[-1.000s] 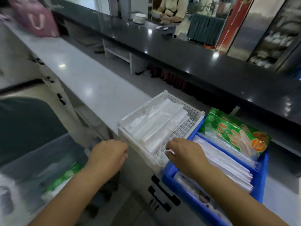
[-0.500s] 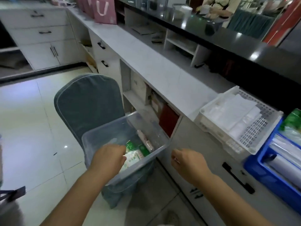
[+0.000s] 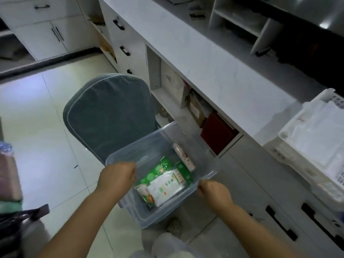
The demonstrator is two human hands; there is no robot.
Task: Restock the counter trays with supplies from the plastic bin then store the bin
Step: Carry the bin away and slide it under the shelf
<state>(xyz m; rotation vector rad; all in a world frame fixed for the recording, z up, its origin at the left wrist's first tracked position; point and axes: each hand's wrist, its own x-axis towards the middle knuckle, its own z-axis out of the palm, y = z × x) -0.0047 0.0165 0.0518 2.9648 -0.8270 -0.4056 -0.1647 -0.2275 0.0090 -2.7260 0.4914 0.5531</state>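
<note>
A clear plastic bin (image 3: pixel 130 155) sits on a grey covered chair (image 3: pixel 109 116) beside the counter. Inside lie green and white supply packets (image 3: pixel 165 185) and a slim white packet (image 3: pixel 184 159). My left hand (image 3: pixel 117 178) grips the bin's left rim, fingers curled over the edge. My right hand (image 3: pixel 214 190) grips the bin's right rim near its front corner. At the right edge, a white perforated tray (image 3: pixel 286 146) filled with clear wrapped items stands on the counter (image 3: pixel 214 67).
Under the counter an open shelf (image 3: pixel 167 101) holds boxes and a dark red box (image 3: pixel 217 136). White drawers with black handles (image 3: pixel 281 224) run below the tray. Tiled floor (image 3: pixel 46 127) lies to the left. A soft bundle (image 3: pixel 9 175) sits at the far left.
My view has swung down and left from the counter trays to the bin. Both hands left the white tray; first the left, then the right took hold of the bin's rim.
</note>
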